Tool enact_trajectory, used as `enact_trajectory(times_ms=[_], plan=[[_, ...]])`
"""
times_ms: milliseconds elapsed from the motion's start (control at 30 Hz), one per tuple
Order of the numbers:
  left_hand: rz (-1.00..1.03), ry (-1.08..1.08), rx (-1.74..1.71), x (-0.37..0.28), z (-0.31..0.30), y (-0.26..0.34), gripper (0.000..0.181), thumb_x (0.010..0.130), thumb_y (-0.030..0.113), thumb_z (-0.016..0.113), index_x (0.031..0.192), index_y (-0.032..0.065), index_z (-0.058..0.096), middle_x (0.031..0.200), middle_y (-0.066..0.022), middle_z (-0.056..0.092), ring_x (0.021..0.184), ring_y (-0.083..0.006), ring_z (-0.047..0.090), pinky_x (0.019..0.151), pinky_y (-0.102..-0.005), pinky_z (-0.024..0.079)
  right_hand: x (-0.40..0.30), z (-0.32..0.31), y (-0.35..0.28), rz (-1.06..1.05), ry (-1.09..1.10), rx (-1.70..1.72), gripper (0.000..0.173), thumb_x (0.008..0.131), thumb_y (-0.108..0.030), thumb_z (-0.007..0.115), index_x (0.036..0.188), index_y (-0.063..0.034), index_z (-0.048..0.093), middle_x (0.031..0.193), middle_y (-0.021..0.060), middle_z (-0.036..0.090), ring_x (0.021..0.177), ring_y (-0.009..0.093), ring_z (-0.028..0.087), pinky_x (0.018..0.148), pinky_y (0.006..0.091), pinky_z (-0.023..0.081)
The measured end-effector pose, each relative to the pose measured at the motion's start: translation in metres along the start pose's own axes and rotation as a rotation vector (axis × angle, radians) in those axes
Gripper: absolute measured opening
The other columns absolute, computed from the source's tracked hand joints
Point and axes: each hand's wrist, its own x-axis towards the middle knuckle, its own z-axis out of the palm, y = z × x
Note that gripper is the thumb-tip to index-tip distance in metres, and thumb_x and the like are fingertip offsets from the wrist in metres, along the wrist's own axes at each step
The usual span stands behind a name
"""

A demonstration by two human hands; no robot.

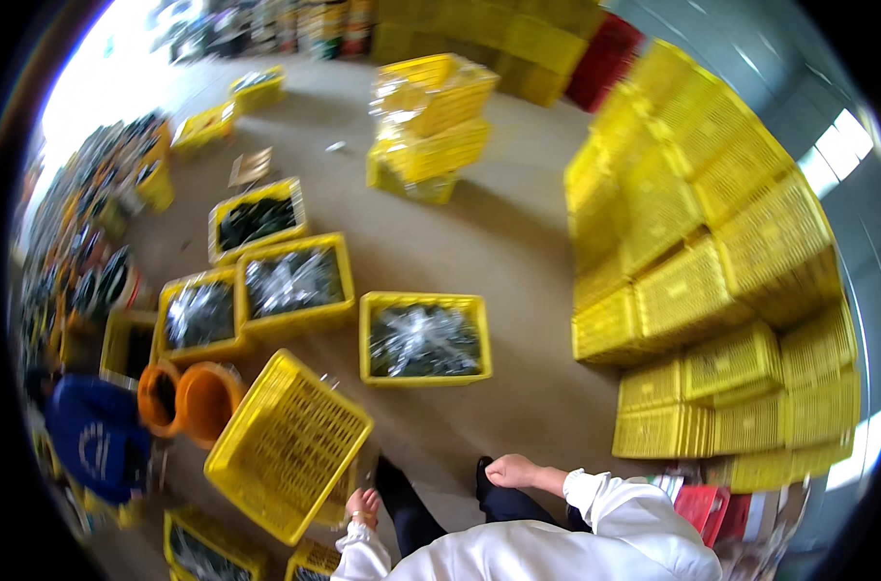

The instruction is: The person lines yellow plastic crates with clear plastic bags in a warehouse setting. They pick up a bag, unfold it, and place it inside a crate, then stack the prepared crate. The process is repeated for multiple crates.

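My left hand hangs with loosely bent fingers beside a large yellow plastic crate. No hold on the crate shows, and a small gap seems to lie between them. That crate looks empty, tilts in view and sits on another crate. My right hand is curled into a fist over my shoe, with nothing visible in it. In front of my feet, a yellow crate on the floor holds dark green contents under clear plastic film.
More filled yellow crates stand front left, near orange buckets and a person in blue. Wrapped crates are stacked ahead on the concrete floor. A tall wall of yellow crates rises at right.
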Motion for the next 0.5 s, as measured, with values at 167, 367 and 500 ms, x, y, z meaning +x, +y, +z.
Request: enact_trajectory(times_ms=[167, 367, 500], plan=[[0.248, -0.001, 0.344, -0.013, 0.056, -0.032, 0.023, 0.077, 0.023, 0.048, 0.095, 0.0082, 0.052, 0.080, -0.0099, 0.058, 0.074, -0.0225, 0.056, 0.062, -0.0357, 0.046, -0.150, -0.018, 0.060, 0.252, 0.326, 0.350, 0.018, 0.070, -0.013, 0.041, 0.054, -0.0065, 0.045, 0.049, 0.0023, 0.045, 0.046, 0.011, 0.042, 0.048, 0.0267, 0.035], [0.607, -0.180, 1.473, 0.004, 0.155, -0.130, 0.026, 0.068, 0.025, 0.052, 0.086, 0.0074, 0.058, 0.067, -0.0113, 0.058, 0.066, -0.0259, 0.057, 0.058, -0.0352, 0.046, -0.251, -0.001, 0.122, 0.366, 0.765, 0.846, 0.024, 0.076, -0.014, 0.039, 0.053, -0.0057, 0.040, 0.049, -0.0026, 0.036, 0.051, 0.006, 0.033, 0.049, 0.0225, 0.030], [1.243, -0.816, 2.212, 0.008, 0.229, -0.166, 0.023, 0.066, 0.026, 0.052, 0.075, 0.0080, 0.062, 0.059, -0.0117, 0.058, 0.058, -0.0246, 0.057, 0.052, -0.0342, 0.044, -0.277, -0.001, 0.138, 0.368, 1.058, 1.106, 0.027, 0.078, -0.014, 0.041, 0.052, -0.0072, 0.039, 0.049, -0.0046, 0.034, 0.049, 0.004, 0.029, 0.044, 0.0220, 0.024]])
